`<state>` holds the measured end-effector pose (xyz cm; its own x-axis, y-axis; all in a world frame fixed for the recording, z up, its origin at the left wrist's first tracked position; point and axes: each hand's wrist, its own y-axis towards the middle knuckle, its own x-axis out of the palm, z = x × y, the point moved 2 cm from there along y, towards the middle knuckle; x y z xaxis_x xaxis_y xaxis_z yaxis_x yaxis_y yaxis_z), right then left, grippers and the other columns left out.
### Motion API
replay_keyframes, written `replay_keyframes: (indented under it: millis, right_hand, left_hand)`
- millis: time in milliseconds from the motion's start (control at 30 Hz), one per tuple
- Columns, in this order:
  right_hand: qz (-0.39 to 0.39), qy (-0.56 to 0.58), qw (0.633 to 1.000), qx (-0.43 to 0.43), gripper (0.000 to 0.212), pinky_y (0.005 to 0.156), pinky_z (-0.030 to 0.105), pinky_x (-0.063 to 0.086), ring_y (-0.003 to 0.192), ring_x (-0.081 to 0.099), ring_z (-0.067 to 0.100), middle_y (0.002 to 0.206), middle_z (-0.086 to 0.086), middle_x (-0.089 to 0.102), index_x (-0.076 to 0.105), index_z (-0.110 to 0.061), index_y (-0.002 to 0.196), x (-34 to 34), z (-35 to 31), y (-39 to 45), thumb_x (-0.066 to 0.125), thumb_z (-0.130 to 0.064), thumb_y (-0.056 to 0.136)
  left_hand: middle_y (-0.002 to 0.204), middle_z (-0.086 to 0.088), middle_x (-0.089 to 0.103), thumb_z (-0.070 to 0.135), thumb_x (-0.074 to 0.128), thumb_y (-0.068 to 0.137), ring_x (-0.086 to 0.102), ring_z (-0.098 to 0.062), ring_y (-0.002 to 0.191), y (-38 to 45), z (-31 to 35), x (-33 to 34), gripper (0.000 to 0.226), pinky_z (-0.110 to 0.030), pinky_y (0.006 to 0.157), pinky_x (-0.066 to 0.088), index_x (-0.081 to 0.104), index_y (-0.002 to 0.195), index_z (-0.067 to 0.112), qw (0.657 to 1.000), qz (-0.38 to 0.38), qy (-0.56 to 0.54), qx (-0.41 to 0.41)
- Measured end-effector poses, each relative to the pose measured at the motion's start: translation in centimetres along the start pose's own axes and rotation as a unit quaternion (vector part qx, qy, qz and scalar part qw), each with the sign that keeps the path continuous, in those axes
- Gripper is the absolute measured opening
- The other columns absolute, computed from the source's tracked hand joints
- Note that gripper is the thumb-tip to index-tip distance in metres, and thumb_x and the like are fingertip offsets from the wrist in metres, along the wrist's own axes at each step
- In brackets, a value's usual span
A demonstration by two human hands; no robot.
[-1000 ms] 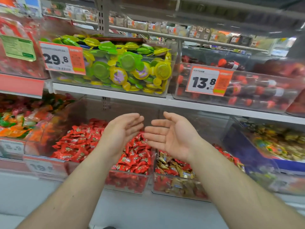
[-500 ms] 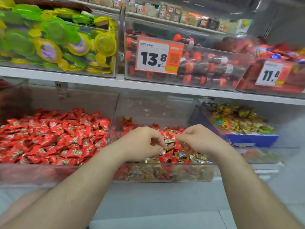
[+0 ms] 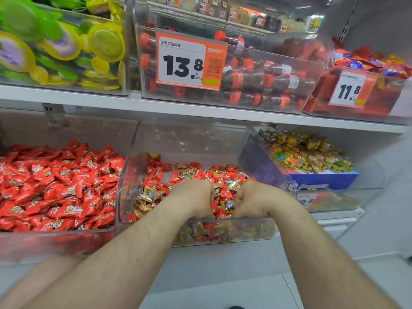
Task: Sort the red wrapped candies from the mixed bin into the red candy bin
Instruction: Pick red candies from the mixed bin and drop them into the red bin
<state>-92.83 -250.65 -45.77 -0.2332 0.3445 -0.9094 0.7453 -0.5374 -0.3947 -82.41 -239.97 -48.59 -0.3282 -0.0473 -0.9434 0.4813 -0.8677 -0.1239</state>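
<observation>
1. The left hand (image 3: 191, 200) and right hand (image 3: 254, 201) are plunged into the mixed bin (image 3: 127, 181), fingers curled down among the red wrapped candies (image 3: 219, 207); what is pinched cannot be told.
2. The red candy bin (image 3: 55, 239) is seen just beside, leftward.

We read "13.8" in bold black on the orange-edged price tag (image 3: 191, 63) clipped to the clear bin of cola-bottle sweets (image 3: 278, 79), and "11.8" on the price card (image 3: 350, 89) fronting the bin to its right. Smaller print stays illegible.
</observation>
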Motion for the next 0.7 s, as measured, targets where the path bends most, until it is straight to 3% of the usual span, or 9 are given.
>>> replay_keyframes:
  millis: [100, 167, 233, 333, 400, 467, 567, 600, 700]
  right_hand:
    - [0.025, 0.099, 0.995, -0.002, 0.024, 0.066, 0.037, 0.052, 0.068, 0.057, 0.021, 0.078, 0.010, 0.068, 0.074, -0.001, 0.088, -1.0, 1.3, -0.7, 0.069, -0.022, 0.077]
    - [0.044, 0.298, 0.954, 0.004, 0.021, 0.055, 0.032, 0.047, 0.056, 0.054, 0.017, 0.069, 0.007, 0.065, 0.073, 0.000, 0.091, -1.9, 2.2, -1.4, 0.067, -0.018, 0.082]
    - [0.037, 0.537, 0.842, 0.003, 0.021, 0.055, 0.028, 0.049, 0.053, 0.052, 0.015, 0.070, 0.006, 0.062, 0.071, -0.001, 0.099, -2.4, 2.6, -1.8, 0.063, -0.015, 0.087]
    - [-0.040, 0.795, 0.604, -0.032, 0.031, 0.055, 0.030, 0.056, 0.058, 0.057, 0.016, 0.075, 0.005, 0.057, 0.068, -0.005, 0.107, -2.4, 2.0, -1.6, 0.051, -0.013, 0.082]
    - [-0.075, 0.875, 0.477, -0.049, 0.041, 0.052, 0.030, 0.058, 0.062, 0.062, 0.019, 0.079, 0.010, 0.057, 0.066, -0.001, 0.111, -2.1, 1.5, -1.2, 0.044, -0.010, 0.078]
    - [-0.070, 0.903, 0.422, -0.044, 0.044, 0.045, 0.028, 0.055, 0.062, 0.063, 0.024, 0.077, 0.016, 0.060, 0.066, 0.003, 0.109, -1.8, 1.2, -0.9, 0.039, -0.011, 0.076]
    - [-0.028, 0.907, 0.420, -0.013, 0.036, 0.041, 0.021, 0.050, 0.059, 0.059, 0.024, 0.079, 0.017, 0.059, 0.064, 0.004, 0.098, -1.4, 0.8, -1.0, 0.041, -0.018, 0.080]
    - [-0.010, 0.901, 0.435, 0.006, 0.029, 0.041, 0.019, 0.046, 0.059, 0.056, 0.021, 0.079, 0.014, 0.056, 0.061, 0.001, 0.091, -1.2, 0.9, -1.0, 0.044, -0.021, 0.084]
    - [0.055, 0.845, 0.528, 0.062, 0.029, 0.038, 0.016, 0.032, 0.054, 0.042, 0.014, 0.066, 0.004, 0.041, 0.046, -0.012, 0.066, -0.7, 1.6, -0.6, 0.058, -0.027, 0.087]
  left_hand:
    - [0.078, 0.001, 0.067, 0.020, 0.072, 0.073, 0.057, -0.016, 0.066, 0.0, -1.4, -0.6, 0.013, -0.030, 0.062, 0.050, 0.062, 0.081, 0.019, 0.989, 0.002, -0.142, -0.027]
    - [0.075, -0.002, 0.068, 0.017, 0.073, 0.076, 0.057, -0.014, 0.063, -0.6, -2.3, -1.9, 0.011, -0.028, 0.055, 0.046, 0.063, 0.080, 0.015, 0.939, 0.038, -0.337, -0.056]
    - [0.077, -0.008, 0.066, 0.012, 0.063, 0.085, 0.057, -0.016, 0.060, -1.3, -2.8, -3.0, 0.003, -0.023, 0.049, 0.043, 0.061, 0.082, 0.012, 0.819, 0.032, -0.567, -0.080]
    - [0.080, -0.008, 0.064, 0.012, 0.049, 0.083, 0.063, -0.022, 0.064, -2.2, -3.0, -3.6, 0.011, -0.023, 0.049, 0.053, 0.060, 0.085, 0.009, 0.615, -0.038, -0.781, -0.098]
    - [0.078, -0.008, 0.062, 0.015, 0.053, 0.072, 0.062, -0.024, 0.068, -2.3, -2.8, -3.3, 0.014, -0.024, 0.048, 0.052, 0.060, 0.083, 0.010, 0.573, -0.066, -0.811, -0.102]
    - [0.070, -0.004, 0.053, 0.016, 0.060, 0.073, 0.052, -0.016, 0.060, -2.1, -2.1, -2.9, 0.006, -0.019, 0.042, 0.038, 0.055, 0.074, 0.012, 0.641, -0.067, -0.757, -0.105]
    - [0.067, 0.002, 0.058, 0.026, 0.074, 0.080, 0.052, -0.012, 0.059, -1.3, -0.9, -1.7, 0.023, -0.023, 0.050, 0.039, 0.059, 0.067, 0.017, 0.909, 0.002, -0.414, -0.056]
    - [0.067, 0.004, 0.062, 0.032, 0.077, 0.077, 0.056, -0.012, 0.061, -1.1, -0.3, -1.2, 0.022, -0.025, 0.055, 0.046, 0.063, 0.067, 0.018, 0.958, 0.014, -0.285, -0.029]
    - [0.072, 0.003, 0.069, 0.040, 0.074, 0.074, 0.063, -0.016, 0.070, -0.3, 0.3, 0.2, 0.025, -0.033, 0.070, 0.056, 0.072, 0.076, 0.015, 0.994, -0.014, -0.106, -0.016]
